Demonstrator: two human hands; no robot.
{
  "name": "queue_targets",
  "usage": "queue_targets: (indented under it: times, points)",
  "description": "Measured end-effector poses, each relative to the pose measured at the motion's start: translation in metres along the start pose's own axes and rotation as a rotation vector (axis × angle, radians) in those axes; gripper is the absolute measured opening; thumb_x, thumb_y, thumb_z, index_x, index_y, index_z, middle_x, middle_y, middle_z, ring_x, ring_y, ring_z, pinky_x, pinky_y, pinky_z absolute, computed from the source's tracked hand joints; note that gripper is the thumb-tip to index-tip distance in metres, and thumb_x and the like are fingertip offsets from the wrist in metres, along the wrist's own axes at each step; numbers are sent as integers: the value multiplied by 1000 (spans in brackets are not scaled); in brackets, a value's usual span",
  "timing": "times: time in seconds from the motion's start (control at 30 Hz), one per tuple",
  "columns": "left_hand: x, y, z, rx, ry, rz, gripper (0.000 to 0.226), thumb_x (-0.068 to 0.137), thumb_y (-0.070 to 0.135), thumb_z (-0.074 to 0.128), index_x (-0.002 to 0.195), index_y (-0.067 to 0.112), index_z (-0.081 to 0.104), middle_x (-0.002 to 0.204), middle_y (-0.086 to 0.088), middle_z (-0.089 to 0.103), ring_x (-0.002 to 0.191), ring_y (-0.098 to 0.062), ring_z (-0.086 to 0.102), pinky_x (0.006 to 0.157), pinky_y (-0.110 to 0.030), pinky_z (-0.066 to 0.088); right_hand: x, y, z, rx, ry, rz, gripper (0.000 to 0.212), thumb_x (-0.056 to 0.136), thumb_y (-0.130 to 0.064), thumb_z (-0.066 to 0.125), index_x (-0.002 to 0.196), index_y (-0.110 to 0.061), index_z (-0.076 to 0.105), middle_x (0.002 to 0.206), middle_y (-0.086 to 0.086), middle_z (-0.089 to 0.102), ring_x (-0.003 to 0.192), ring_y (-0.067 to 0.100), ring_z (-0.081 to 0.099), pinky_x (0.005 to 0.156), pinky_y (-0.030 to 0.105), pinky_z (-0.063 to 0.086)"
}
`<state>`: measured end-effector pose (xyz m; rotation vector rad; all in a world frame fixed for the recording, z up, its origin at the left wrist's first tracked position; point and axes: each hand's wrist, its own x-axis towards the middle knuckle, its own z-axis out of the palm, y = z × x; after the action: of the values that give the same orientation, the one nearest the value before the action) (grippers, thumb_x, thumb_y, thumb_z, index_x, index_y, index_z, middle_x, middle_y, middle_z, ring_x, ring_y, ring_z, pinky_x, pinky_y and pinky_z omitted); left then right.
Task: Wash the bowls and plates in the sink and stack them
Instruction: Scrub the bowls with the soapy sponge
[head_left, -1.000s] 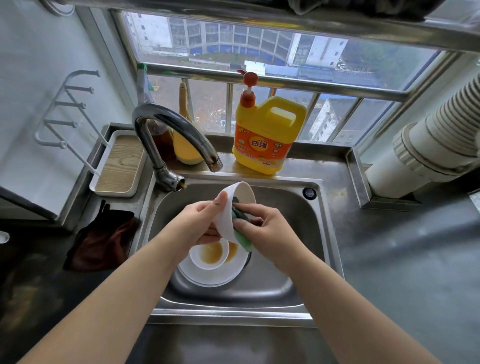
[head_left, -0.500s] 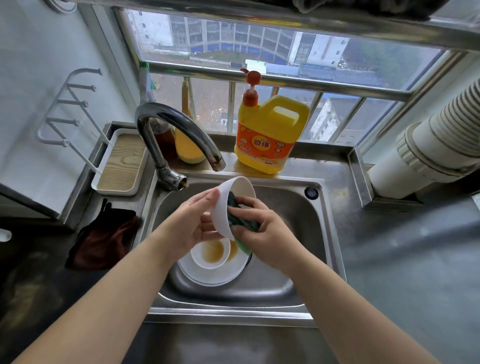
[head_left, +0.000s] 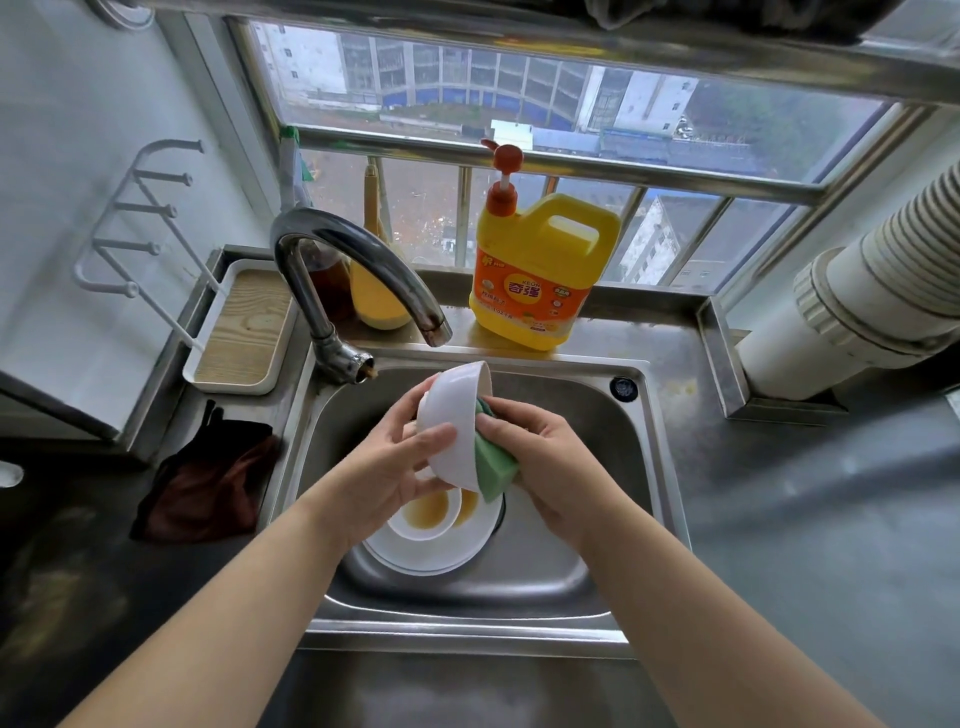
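Observation:
Over the steel sink (head_left: 631, 467) my left hand (head_left: 387, 465) grips a white bowl (head_left: 453, 423), turned on its side with its mouth facing right and away. My right hand (head_left: 540, 457) holds a green sponge (head_left: 494, 462) and presses it against the bowl's rim and inside. Below the hands, on the sink floor, a small white bowl (head_left: 423, 517) with brown sauce residue sits on stacked white plates (head_left: 431, 558). My left palm hides part of the held bowl's base.
A curved chrome tap (head_left: 358, 265) arches over the sink's back left, no water running. A yellow detergent jug (head_left: 540, 270) stands on the ledge behind. A wood-lined tray (head_left: 244, 332) and a dark cloth (head_left: 208, 483) lie left; a white duct (head_left: 878, 291) runs at right.
The bowl has been rotated in my left hand so its outside now faces me. My right hand with the sponge slid from inside the bowl toward its lower rim.

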<state>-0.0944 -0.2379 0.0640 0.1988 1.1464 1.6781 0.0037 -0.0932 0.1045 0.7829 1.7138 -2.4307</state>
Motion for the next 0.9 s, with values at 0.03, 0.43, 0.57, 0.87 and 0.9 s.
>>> queue_targets:
  times: [0.03,0.43,0.57,0.87,0.9]
  points:
    - [0,1,1,8,25,19,98,52,37,92,138,27,46,126,-18,56,111,-34,61,78,-43,56,0,0,0,-1,-7,-9,20,92,-13,59,109,-18,69,102,6,72,91,17,67,83,32,56]
    - [2,19,13,227,171,-222,83,67,74,45,132,22,48,108,-20,69,90,-33,71,69,-40,61,-1,8,1,-423,-12,-181,34,83,-14,69,108,-38,69,129,-12,53,119,10,52,103,37,45]
    - [-1,11,10,170,129,-111,77,69,65,70,135,34,44,120,-18,64,90,-40,69,75,-41,60,2,5,-3,-245,60,-108,29,88,-13,66,108,-33,67,109,2,69,98,17,67,88,33,55]
    - [2,2,7,174,158,33,91,51,54,87,131,31,51,110,-15,69,101,-28,68,84,-38,56,1,4,-4,-170,25,-75,25,91,-15,62,112,-28,67,115,1,66,107,22,63,94,38,52]
    - [2,5,6,186,157,21,80,60,53,82,131,28,53,112,-15,68,99,-29,69,82,-37,57,-1,4,-4,-205,11,-110,27,90,-11,63,109,-29,66,121,-3,62,111,19,60,96,36,51]
